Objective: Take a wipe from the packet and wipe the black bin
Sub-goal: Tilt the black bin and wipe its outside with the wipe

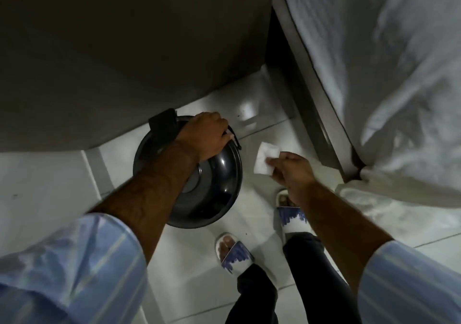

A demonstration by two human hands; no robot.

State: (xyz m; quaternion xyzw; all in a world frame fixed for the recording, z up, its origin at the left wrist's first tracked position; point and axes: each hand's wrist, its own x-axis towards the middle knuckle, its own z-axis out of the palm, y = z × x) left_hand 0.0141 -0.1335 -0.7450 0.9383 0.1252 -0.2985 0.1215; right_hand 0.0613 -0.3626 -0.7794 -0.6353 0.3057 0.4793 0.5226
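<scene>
A round black bin with a glossy domed lid stands on the pale tiled floor, close to a dark wall. My left hand grips the bin's thin handle at its far rim, and my forearm crosses over the lid. To the right of the bin, my right hand pinches a small folded white wipe between thumb and fingers, held in the air apart from the bin. No wipe packet is in view.
A bed with white bedding and a grey frame fills the right side. A dark wall rises behind the bin. My feet in white-and-blue slippers stand on the tiles just below the bin.
</scene>
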